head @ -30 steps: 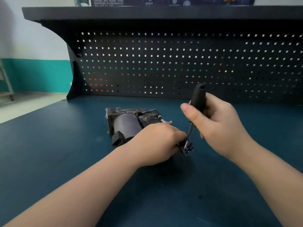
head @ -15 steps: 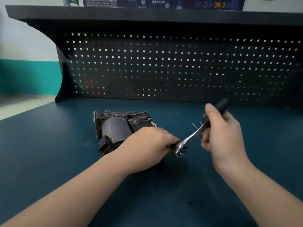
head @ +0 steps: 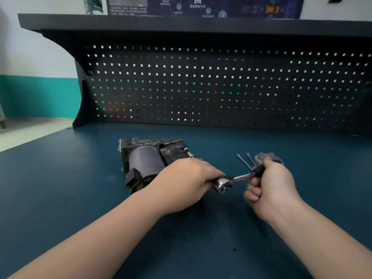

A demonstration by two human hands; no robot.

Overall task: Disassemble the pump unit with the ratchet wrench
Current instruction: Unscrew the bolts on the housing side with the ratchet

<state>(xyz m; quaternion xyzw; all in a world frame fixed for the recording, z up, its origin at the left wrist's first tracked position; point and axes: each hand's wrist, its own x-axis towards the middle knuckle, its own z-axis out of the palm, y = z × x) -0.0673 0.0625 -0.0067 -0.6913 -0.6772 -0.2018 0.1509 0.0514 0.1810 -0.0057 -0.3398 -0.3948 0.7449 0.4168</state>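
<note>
Grey pump [head: 147, 164] lies mid-bench, long axis left-right, near end hidden under left hand [head: 187, 182] gripping it. Right hand [head: 269, 188] fists the wrench [head: 237, 179] handle, blurred; handle lower than before, pointing right. Loose bolts [head: 244, 162] beyond on bench [head: 60, 188].

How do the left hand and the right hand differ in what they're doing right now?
The left hand lies over the near end of the dark grey metal pump unit, beside the chrome ratchet head; the right hand is off the pump, gripping the ratchet wrench's black handle. The left hand's fingertips are hidden; the right hand's fingers are plainly curled. Both hands work above the blue bench top.
</note>
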